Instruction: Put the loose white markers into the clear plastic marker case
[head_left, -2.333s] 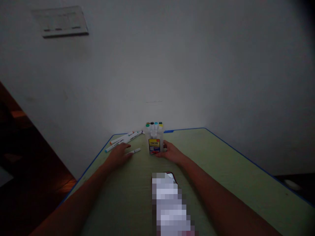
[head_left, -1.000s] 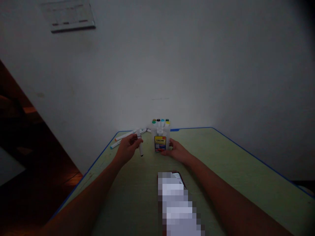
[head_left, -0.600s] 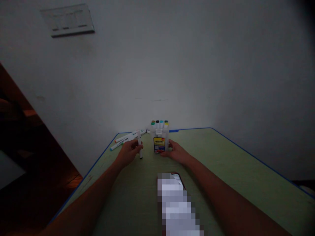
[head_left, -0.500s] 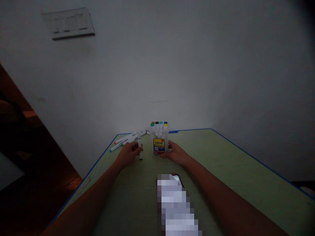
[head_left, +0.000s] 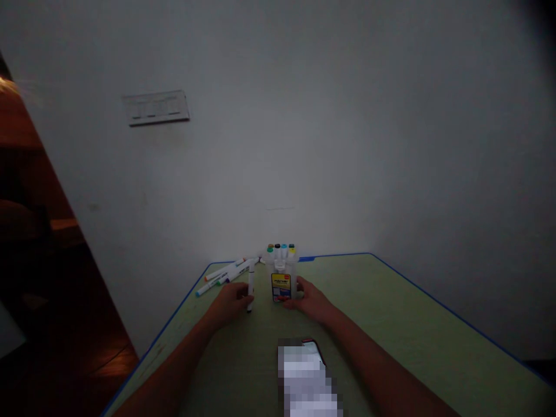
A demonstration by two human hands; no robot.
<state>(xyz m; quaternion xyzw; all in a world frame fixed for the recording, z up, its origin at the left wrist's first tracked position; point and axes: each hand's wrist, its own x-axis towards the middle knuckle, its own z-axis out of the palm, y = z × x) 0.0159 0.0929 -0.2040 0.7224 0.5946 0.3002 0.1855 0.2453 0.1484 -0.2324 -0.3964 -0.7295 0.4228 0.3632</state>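
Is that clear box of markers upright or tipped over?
Upright: the clear box stands on the table, its label right way up and coloured marker caps poking out of its top.

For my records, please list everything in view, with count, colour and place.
Wall: one, grey, background
Panel: one, pale, on wall
Table: one, green, blue edge, by wall
Dark area: one, brownish, far left
Phone: one, dark rim, table front
Box: one, clear, on table
Boxed markers: at least six, mixed caps, in box
Loose markers: several, white, left of box
Held marker: one, white, left of box
Left hand: one, gripping held marker
Right hand: one, gripping box
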